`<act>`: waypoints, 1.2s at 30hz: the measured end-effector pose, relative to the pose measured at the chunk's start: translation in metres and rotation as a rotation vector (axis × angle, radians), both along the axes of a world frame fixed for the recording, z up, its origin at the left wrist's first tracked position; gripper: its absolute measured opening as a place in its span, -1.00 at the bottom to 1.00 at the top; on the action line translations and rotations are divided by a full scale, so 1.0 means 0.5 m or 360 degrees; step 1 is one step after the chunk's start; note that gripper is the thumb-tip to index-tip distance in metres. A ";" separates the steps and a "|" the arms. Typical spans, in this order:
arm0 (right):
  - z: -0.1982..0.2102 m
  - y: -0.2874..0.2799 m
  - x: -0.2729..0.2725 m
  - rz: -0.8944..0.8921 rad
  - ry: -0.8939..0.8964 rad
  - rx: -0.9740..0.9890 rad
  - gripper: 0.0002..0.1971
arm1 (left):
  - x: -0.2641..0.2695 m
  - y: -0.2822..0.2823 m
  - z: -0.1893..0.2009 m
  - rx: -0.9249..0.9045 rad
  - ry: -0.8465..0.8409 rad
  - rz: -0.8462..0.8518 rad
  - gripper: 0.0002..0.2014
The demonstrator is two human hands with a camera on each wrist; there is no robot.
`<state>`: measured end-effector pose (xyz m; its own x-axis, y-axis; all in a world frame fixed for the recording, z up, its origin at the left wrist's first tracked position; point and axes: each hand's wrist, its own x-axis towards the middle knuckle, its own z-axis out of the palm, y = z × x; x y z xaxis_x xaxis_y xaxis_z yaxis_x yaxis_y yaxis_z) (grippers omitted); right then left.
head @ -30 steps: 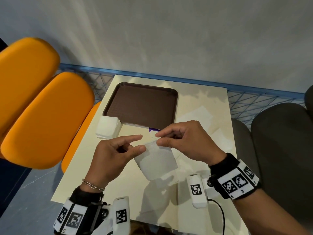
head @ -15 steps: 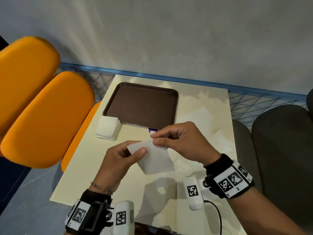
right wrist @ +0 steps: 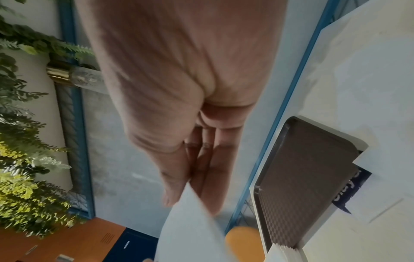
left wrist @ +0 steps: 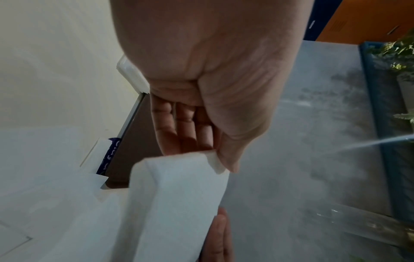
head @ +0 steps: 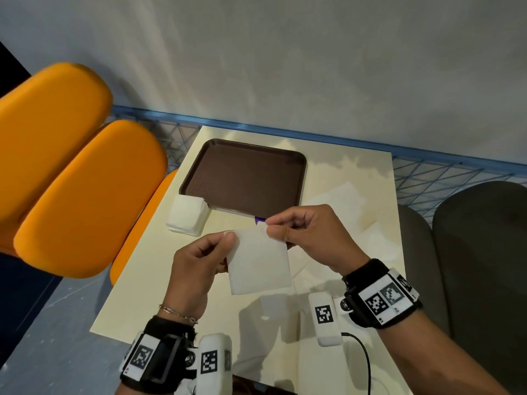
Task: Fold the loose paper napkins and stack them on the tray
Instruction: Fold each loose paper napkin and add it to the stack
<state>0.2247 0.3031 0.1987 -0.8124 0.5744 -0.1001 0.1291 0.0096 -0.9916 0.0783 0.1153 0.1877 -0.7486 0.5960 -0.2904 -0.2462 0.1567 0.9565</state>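
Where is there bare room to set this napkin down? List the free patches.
Free: the brown tray floor, whole; the table strip below the napkin stack, left of the left hand. Crowded: right of the tray, where loose napkins lie by the right hand.

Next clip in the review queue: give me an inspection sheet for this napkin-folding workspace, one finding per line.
Surface: cream table, with loose flat napkins lying on its right side.
Job's things: brown tray holds no napkins; napkin stack sits on the table at the tray's near left corner; held napkin is off the table.
Clutter: purple-printed paper sticks out from under the tray's near edge.
Grippers: left hand and right hand each pinch a top corner of the held napkin.
Cables: black cable runs from the right wrist unit.
Surroundings: orange chairs on the left, dark chairs on the right, blue mesh railing behind.
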 end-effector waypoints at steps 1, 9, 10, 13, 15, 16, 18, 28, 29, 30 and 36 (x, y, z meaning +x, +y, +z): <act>-0.001 0.000 -0.002 0.0009 -0.0004 -0.0002 -0.85 | 0.000 0.002 0.000 0.0000 0.0026 0.0037 -0.87; -0.008 -0.009 -0.031 -0.0075 -0.0013 0.0009 -0.88 | -0.007 -0.004 -0.006 -0.0049 -0.0126 -0.0029 -0.84; -0.009 -0.011 -0.036 -0.0079 -0.0022 0.0015 -0.88 | -0.007 -0.011 -0.007 -0.0062 -0.0154 -0.0116 -0.86; -0.017 -0.014 -0.053 -0.0084 -0.0057 0.0045 -0.89 | -0.018 -0.033 -0.029 -0.0111 -0.0139 -0.0181 -0.78; -0.027 -0.018 -0.067 -0.0092 -0.0092 0.0072 -0.89 | -0.036 -0.047 -0.042 -0.0145 -0.0181 -0.0150 -0.88; -0.032 -0.021 -0.075 -0.0097 -0.0114 0.0091 -0.89 | -0.046 -0.053 -0.047 -0.0153 -0.0197 -0.0126 -0.90; -0.042 -0.028 -0.091 -0.0106 -0.0150 0.0102 -0.88 | -0.068 -0.064 -0.058 -0.0190 -0.0224 -0.0077 -0.91; -0.106 -0.100 -0.223 0.0161 -0.0465 -0.0439 -0.71 | -0.209 -0.106 -0.100 -0.0165 -0.0348 -0.0039 -0.89; -0.115 -0.106 -0.240 0.0110 -0.0487 -0.0459 -0.73 | -0.226 -0.112 -0.106 -0.0177 -0.0374 -0.0093 -0.87; -0.122 -0.110 -0.258 0.0080 -0.0502 -0.0481 -0.74 | -0.243 -0.117 -0.114 -0.0207 -0.0380 -0.0137 -0.86; -0.193 -0.126 -0.377 0.0030 -0.0637 -0.0612 -0.82 | -0.362 -0.123 -0.182 -0.0424 -0.0394 -0.0043 -0.86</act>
<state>0.0363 0.2402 0.1024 -0.6776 0.4214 -0.6028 0.4996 -0.3377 -0.7977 -0.1028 0.0538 0.0967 -0.6213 0.4936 -0.6086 -0.4576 0.4019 0.7931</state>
